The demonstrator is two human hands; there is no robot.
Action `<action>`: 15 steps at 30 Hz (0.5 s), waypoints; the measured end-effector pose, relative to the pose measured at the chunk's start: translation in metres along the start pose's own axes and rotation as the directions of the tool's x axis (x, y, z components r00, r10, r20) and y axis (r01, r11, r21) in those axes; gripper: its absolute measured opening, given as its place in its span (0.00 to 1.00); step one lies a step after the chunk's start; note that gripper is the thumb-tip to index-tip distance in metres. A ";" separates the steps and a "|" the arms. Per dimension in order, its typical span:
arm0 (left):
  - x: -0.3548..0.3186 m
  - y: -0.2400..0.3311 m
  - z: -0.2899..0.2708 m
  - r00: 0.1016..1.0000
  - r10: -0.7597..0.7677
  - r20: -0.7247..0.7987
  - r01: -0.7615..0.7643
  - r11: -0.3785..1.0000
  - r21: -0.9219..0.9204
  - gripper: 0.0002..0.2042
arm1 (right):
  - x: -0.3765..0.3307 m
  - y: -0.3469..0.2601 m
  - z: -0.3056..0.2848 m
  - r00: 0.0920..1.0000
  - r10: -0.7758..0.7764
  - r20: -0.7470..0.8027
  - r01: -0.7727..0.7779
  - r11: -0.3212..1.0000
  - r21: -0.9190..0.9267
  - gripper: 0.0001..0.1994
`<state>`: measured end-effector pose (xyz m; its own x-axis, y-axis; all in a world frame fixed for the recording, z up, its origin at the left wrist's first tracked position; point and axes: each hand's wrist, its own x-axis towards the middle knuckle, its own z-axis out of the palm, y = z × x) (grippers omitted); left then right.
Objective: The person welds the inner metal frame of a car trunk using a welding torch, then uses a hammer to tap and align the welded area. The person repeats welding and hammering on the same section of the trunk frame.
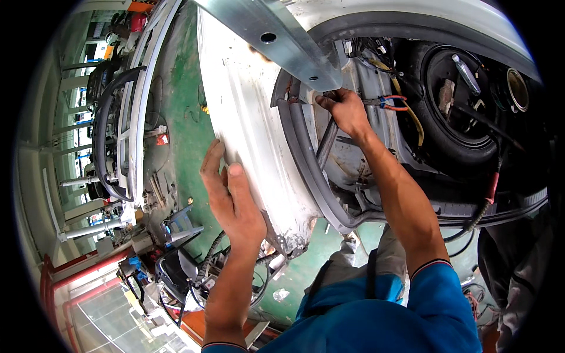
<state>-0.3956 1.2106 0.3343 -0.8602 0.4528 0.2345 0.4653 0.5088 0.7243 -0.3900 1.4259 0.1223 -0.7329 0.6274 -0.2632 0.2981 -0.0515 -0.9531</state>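
Silver body panel (247, 135) braced by both hands.
Left hand (232, 197) flat, open, steadying at seven o'clock; right hand (344, 109) closed, gripping panel's edge at one o'clock.

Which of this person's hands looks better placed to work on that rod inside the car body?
The right hand, probably. It already reaches inside the opening and grips the top of the metal rod. The left hand lies flat on the outside of the white body panel, apart from the rod, as if bracing it.
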 end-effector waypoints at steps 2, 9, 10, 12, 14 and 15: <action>0.000 0.001 -0.001 1.000 0.004 -0.007 -0.003 0.999 0.045 0.24 | 0.002 -0.006 -0.004 0.999 0.050 0.017 -0.050 0.999 0.013 0.22; -0.001 -0.008 0.000 1.000 0.015 -0.012 -0.015 0.999 0.037 0.24 | -0.006 -0.027 0.001 0.981 0.193 0.003 -0.190 0.969 -0.158 0.22; -0.001 -0.006 0.004 1.000 0.019 0.004 -0.020 0.999 0.045 0.24 | -0.003 -0.019 -0.003 0.977 0.212 -0.012 -0.210 0.960 -0.187 0.22; 0.001 -0.002 0.000 0.997 0.070 0.031 -0.074 0.988 0.134 0.24 | 0.003 -0.016 -0.001 0.973 0.231 0.000 -0.225 0.949 -0.219 0.22; 0.001 -0.004 0.000 1.000 0.028 -0.005 -0.027 0.994 0.105 0.24 | -0.002 -0.029 -0.005 0.977 0.213 -0.007 -0.210 0.957 -0.201 0.22; 0.001 -0.002 0.002 1.000 -0.004 -0.016 0.005 0.998 0.059 0.24 | -0.004 -0.036 -0.008 0.973 0.229 -0.018 -0.228 0.954 -0.194 0.22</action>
<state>-0.3973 1.2113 0.3316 -0.8652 0.4390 0.2423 0.4728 0.5531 0.6860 -0.3926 1.4315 0.1590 -0.6339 0.6131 -0.4714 0.5699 -0.0417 -0.8207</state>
